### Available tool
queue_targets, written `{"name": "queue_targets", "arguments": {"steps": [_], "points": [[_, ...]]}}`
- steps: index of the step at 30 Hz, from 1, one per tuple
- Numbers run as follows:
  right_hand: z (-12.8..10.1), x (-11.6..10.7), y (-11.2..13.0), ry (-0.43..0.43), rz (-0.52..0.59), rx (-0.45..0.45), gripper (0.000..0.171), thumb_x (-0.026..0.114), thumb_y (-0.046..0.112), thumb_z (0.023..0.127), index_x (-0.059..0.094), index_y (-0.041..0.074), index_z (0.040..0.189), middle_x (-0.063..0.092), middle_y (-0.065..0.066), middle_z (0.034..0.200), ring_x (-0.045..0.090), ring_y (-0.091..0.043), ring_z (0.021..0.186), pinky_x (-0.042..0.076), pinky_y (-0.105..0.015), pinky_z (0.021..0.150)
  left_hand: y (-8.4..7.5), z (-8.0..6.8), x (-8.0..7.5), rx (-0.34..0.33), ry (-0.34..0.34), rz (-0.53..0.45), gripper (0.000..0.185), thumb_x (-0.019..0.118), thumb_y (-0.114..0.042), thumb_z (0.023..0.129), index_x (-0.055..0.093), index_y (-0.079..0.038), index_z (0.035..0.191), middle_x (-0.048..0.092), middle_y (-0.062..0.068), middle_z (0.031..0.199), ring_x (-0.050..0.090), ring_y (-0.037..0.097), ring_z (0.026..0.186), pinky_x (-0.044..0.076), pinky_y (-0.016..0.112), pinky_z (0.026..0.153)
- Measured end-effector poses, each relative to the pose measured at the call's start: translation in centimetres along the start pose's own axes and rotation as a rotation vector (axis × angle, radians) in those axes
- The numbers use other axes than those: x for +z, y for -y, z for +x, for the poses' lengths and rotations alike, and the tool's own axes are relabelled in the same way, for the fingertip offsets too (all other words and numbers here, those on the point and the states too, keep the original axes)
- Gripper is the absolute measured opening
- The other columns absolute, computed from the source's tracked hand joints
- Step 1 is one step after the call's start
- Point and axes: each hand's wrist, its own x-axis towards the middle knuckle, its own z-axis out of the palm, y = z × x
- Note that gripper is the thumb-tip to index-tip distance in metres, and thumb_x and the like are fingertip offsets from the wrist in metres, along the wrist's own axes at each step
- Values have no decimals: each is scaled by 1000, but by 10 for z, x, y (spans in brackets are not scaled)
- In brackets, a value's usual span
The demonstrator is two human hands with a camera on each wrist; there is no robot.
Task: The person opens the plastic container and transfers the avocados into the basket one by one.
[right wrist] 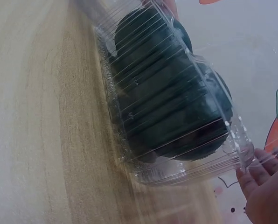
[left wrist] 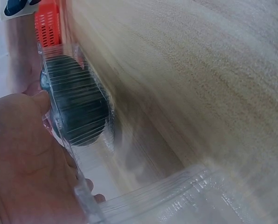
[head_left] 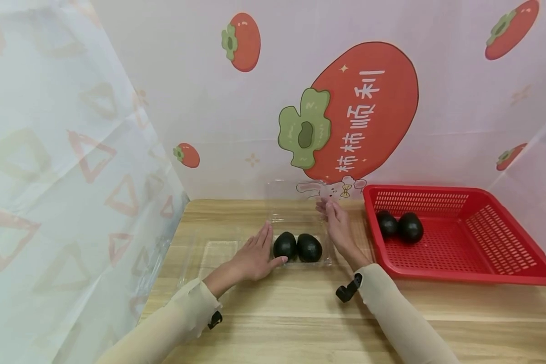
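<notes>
The clear ribbed plastic box [head_left: 300,237] with two dark green avocados [head_left: 297,247] sits on the wooden table [head_left: 300,313] between my flat left hand [head_left: 255,258] and my right hand [head_left: 338,227], fingers straight against it, beside the red plastic basket [head_left: 455,237].

Wooden table [head_left: 300,323]; pale backdrop [head_left: 455,116] printed with red persimmons; white curtain [head_left: 50,167] with triangles, left.

On the table [head_left: 300,323], a clear box [head_left: 300,237] sits at centre with 2 avocados [head_left: 297,247] side by side in it. The left hand [head_left: 255,258] lies against its left side, the right hand [head_left: 338,227] at its right. Further right stands a basket [head_left: 482,268] with 2 more avocados [head_left: 399,226] in its back-left corner.
</notes>
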Motion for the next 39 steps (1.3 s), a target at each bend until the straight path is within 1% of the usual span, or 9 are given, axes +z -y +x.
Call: {"name": "queue_targets", "arguments": {"steps": [3, 8, 10, 13, 19, 26, 33, 36, 39], "points": [[0, 1, -1, -25, 1, 52, 43, 39, 16, 117, 50, -4, 154, 60, -27, 147, 61, -39, 135, 49, -42, 111, 0, 0, 0, 2, 7, 9, 99, 40, -65, 108, 0, 3, 168, -9, 19, 177, 0, 30, 164, 15, 55, 130], [3, 3, -5, -88, 37, 113, 39, 43, 5, 114, 54, -9, 149, 61, -33, 141, 65, -42, 127, 55, -20, 96, 0, -1, 0, 12, 3, 19, 97, 40, -64, 109, 1, 4, 167, -8, 21, 176, 2, 32, 164, 16, 56, 130], [4, 4, -6, -112, 58, 125, 37, 45, 2, 113, 55, -13, 146, 63, -35, 138, 66, -43, 124, 57, -18, 91, 0, -1, 1, 18, -5, 18, 96, 39, -63, 110, 2, 5, 167, -8, 21, 176, 2, 33, 164, 16, 56, 129], [4, 3, -8, -127, 90, 152, 36, 49, 2, 112, 56, -16, 143, 63, -36, 136, 70, -38, 119, 57, -18, 89, -1, -2, 2, 19, -10, 22, 96, 38, -63, 110, 1, 4, 167, -9, 20, 176, 1, 32, 163, 15, 56, 130], [5, 2, -12, -154, 143, 221, 33, 54, 1, 109, 59, -19, 135, 66, -38, 127, 75, -17, 95, 61, -25, 86, -7, -7, -1, 23, -21, 21, 94, 41, -61, 110, 4, 5, 167, -6, 21, 176, 5, 34, 163, 17, 55, 129], [3, 3, -13, -162, 127, 305, 36, 55, 0, 108, 56, -21, 137, 66, -38, 128, 74, -23, 99, 61, -33, 91, -7, -7, 1, 20, 3, 17, 95, 39, -61, 110, 0, 3, 168, -11, 19, 176, 2, 34, 163, 14, 55, 130], [0, 1, -15, -140, 42, 329, 38, 55, 5, 110, 57, -17, 140, 69, -34, 127, 74, -12, 89, 62, -26, 84, -6, -7, 6, 28, -14, -3, 94, 38, -60, 111, -2, 4, 167, -10, 22, 176, 0, 36, 163, 17, 54, 130], [0, 0, -17, -129, 26, 332, 39, 54, 6, 110, 57, -16, 141, 70, -33, 125, 73, -8, 85, 61, -23, 80, -7, -8, 5, 29, -16, -25, 93, 40, -58, 112, 0, 5, 167, -10, 23, 176, 3, 38, 163, 21, 53, 129], [1, -1, -18, -128, 29, 349, 38, 54, 8, 110, 57, -15, 141, 71, -32, 124, 72, -8, 84, 61, -22, 78, -9, -9, 4, 20, -10, -60, 93, 40, -58, 111, -1, 4, 168, -10, 22, 176, 9, 38, 162, 31, 52, 125]]}}
